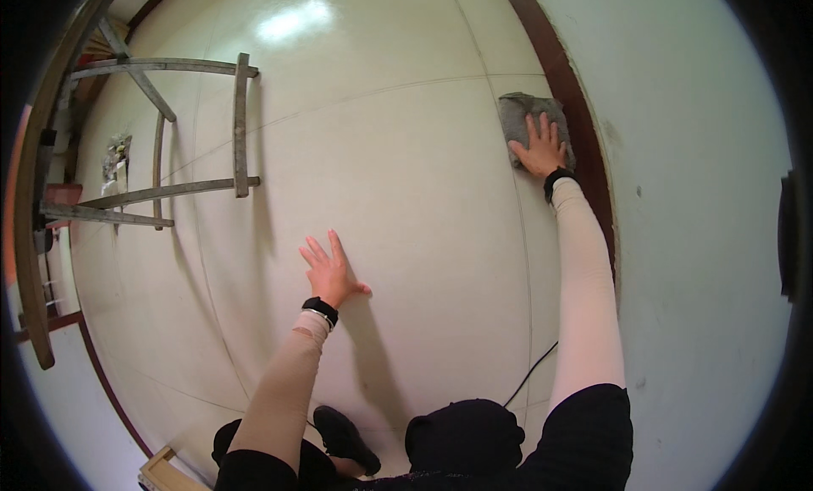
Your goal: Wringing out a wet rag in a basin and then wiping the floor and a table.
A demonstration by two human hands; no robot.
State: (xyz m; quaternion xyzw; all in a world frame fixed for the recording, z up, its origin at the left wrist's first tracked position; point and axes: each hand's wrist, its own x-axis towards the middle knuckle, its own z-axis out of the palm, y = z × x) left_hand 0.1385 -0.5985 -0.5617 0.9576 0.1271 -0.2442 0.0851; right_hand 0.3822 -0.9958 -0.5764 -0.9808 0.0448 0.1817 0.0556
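Observation:
My right hand (540,147) rests flat, fingers spread, on top of a folded grey cloth (519,113). The cloth lies on the pale tiled floor (413,180), against the dark red-brown skirting (587,132) at the foot of the wall. Farther left and closer to my body is my left hand (329,278), palm down with nothing in it and its fingers apart. Its thumb tip is close to the floor; whether it touches I cannot tell. Both wrists wear black bands over light sleeves.
A wooden frame with legs and crossbars (241,126), apparently furniture, stands at the left. Behind it is a clear bag of mixed items (116,164). The pale wall (686,237) rises at my right. A black cable (532,371) runs near my knee. A wooden corner (168,472) shows at bottom left.

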